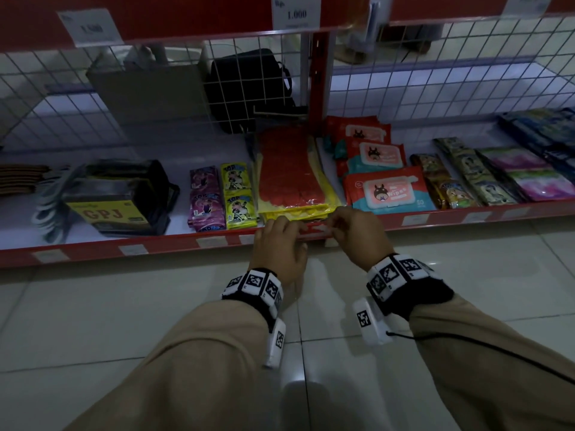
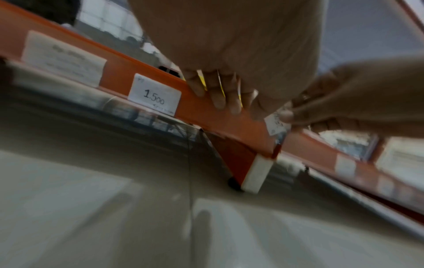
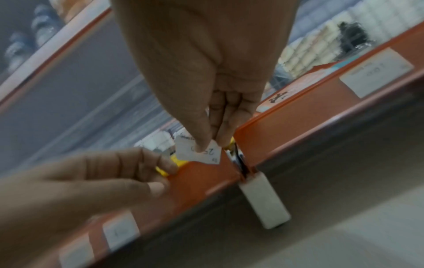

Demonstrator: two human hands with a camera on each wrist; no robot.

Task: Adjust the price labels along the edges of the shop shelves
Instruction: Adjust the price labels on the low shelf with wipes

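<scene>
The bottom shelf has a red edge strip (image 1: 174,242) that carries several white price labels, one reading 1.500 (image 2: 154,95). My right hand (image 1: 334,223) pinches a small crumpled white label (image 3: 199,152) with handwritten digits between thumb and fingers. It holds the label just above the strip, beside the joint of two shelf sections; the label (image 2: 274,125) also shows in the left wrist view. My left hand (image 1: 289,227) is just left of it, its fingers (image 2: 218,98) laid fairly straight over the strip's front, holding nothing.
Behind the strip lie yellow and red packs (image 1: 292,175), wet-wipe packs (image 1: 389,191), sachets (image 1: 224,197) and a GPJ box (image 1: 109,203). A white shelf foot (image 2: 257,174) stands on the tiled floor (image 1: 124,321). The upper shelf edge (image 1: 186,23) overhangs with its own labels.
</scene>
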